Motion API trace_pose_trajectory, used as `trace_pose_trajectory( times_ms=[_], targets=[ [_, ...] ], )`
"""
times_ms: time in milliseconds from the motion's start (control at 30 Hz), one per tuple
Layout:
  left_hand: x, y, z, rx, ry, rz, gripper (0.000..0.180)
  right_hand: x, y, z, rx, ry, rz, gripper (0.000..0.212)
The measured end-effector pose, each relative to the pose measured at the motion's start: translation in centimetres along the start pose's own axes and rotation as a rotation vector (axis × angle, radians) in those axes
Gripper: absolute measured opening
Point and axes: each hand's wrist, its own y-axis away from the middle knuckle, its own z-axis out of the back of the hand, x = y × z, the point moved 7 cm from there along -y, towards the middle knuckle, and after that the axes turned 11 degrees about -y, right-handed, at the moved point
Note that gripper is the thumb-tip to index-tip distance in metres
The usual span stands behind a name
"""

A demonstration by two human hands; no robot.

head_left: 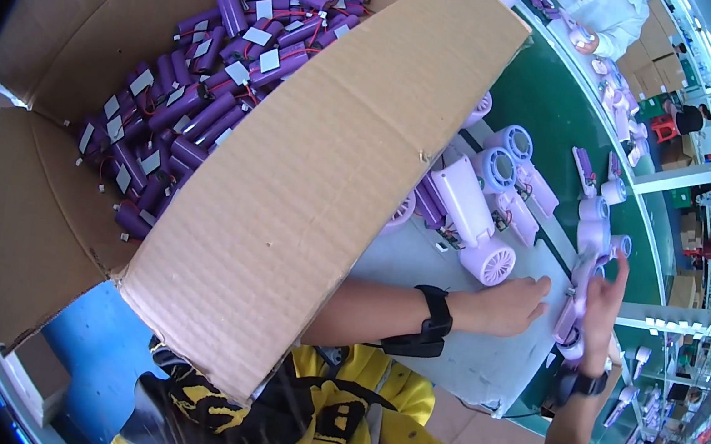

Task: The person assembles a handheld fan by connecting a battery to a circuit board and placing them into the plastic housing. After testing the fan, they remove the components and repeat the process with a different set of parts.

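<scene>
My left hand point(508, 306) is over the grey work mat point(473, 355), its fingers loosely bent and slightly apart, with nothing visible in them. Just beyond it lies a lilac handheld fan point(468, 207) with a round slotted head. My right hand point(604, 305) is at the green conveyor belt, beside a lilac fan part point(576, 301). Its index finger and thumb point outward, apart from each other, and its other fingers are partly hidden. Several lilac fan housings point(499, 168) with exposed wiring lie beyond the mat. Purple battery cells point(432, 204) sit partly under the nearest fan.
A large cardboard box point(46, 203) at the left holds many wired purple battery packs point(197, 111). Its flap point(318, 161) covers part of the mat. Lilac parts line the green belt point(540, 93). A co-worker in a pale coat point(620, 23) works across it.
</scene>
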Motion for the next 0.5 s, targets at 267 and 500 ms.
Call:
trace_pose_trajectory(
  times_ms=[267, 500],
  targets=[
    [-0.9, 0.3, 1.0, 0.004, -0.040, -0.149, 0.039, -0.8, 10.4, -4.7, 0.110, 0.291, 0.033, 0.066],
    [-0.2, 0.0, 0.1, 0.193, -0.171, -0.125, 0.035, 8.9, 6.4, -4.7, 0.265, 0.419, 0.143, 0.036]
  ],
)
